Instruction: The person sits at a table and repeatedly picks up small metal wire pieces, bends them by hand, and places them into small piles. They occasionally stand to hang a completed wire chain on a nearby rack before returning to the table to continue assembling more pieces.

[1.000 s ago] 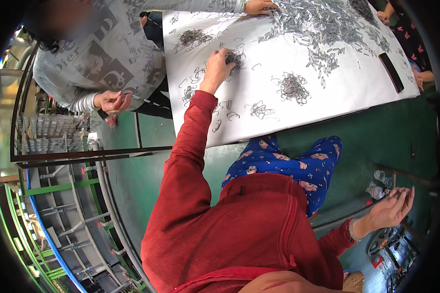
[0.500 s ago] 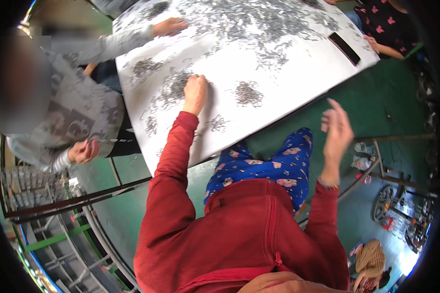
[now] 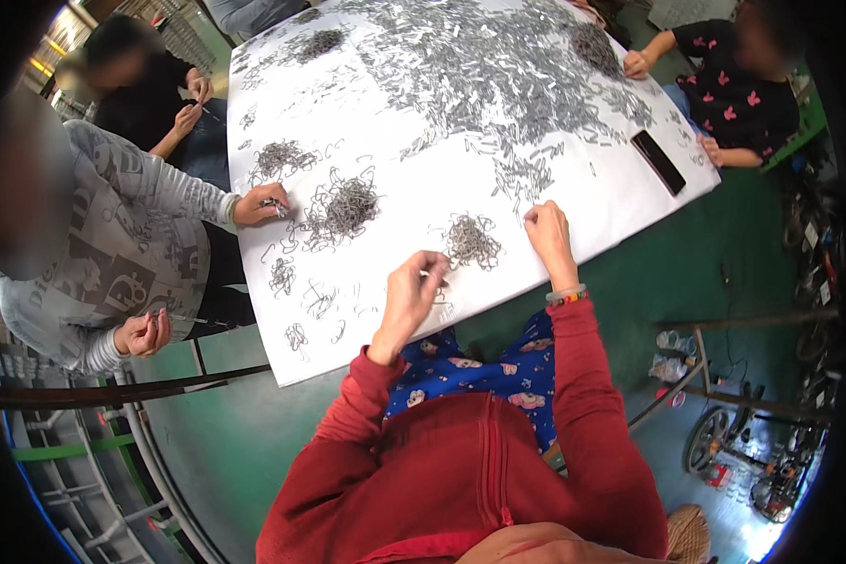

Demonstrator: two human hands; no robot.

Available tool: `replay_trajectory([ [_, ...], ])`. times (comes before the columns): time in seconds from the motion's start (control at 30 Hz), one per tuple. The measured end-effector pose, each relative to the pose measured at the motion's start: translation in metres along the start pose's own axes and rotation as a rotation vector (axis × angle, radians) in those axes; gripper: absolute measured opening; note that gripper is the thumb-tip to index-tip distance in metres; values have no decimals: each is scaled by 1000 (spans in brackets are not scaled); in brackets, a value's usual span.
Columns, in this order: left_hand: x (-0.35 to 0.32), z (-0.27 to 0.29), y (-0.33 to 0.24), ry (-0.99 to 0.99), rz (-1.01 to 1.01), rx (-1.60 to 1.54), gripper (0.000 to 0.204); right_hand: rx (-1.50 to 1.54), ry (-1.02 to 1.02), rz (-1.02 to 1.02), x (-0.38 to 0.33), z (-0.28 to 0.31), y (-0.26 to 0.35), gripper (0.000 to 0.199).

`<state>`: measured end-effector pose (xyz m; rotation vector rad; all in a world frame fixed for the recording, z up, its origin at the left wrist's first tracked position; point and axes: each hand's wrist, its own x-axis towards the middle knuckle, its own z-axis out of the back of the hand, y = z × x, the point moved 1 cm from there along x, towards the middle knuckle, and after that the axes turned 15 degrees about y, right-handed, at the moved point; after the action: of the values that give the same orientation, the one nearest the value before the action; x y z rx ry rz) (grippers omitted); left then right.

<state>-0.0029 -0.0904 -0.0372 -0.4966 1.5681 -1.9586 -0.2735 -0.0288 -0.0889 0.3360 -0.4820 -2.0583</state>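
Left hand [image 3: 410, 293]: fingers curled in at the table's near edge; cannot tell whether they grip anything.
Right hand [image 3: 549, 237]: fingers bent together; cannot tell if a piece sits between them.
Near hook pile [image 3: 473, 244]: between the two hands, just beside the left fingers.
Grey pieces [image 3: 479, 89]: small and slim, spread thickly over the far half, their lower fringe near the right fingers.
Larger hook pile [image 3: 351, 207]: farther left, loose hooks around it.
Table [image 3: 421, 193]: white-topped.
Dark phone [image 3: 659, 163]: flat near the right edge.
Co-worker's hand [image 3: 259, 204]: at the left edge.
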Motion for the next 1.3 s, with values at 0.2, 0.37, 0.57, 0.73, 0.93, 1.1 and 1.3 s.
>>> replay_trajectory([
  [0.2, 0, -19, -12, 127, -60, -109, 12, -4, 63, 39, 5, 3, 18, 8],
  [0.37, 1, -18, -30, 174, 1, -172, 13, 213, -53, 6, -18, 16, 29, 16],
  [0.57, 14, -36, -38, 246, -110, -452, 18, 1287, 81, 124, -87, 26, 49, 17],
  [0.73, 16, -49, -42, 275, -91, -402, 12, 1334, 45, 44, -118, 33, 76, 20],
  [0.93, 12, -54, -42, 249, -122, -396, 10, 1190, -14, 93, -131, 37, 91, 20],
  [1.1, 7, -57, -32, 120, -177, -412, 9, 1061, -24, 109, -136, 30, 98, 14],
  [1.3, -5, -49, -34, 54, -201, -504, 7, 1033, -144, 76, -111, 32, 79, 13],
])
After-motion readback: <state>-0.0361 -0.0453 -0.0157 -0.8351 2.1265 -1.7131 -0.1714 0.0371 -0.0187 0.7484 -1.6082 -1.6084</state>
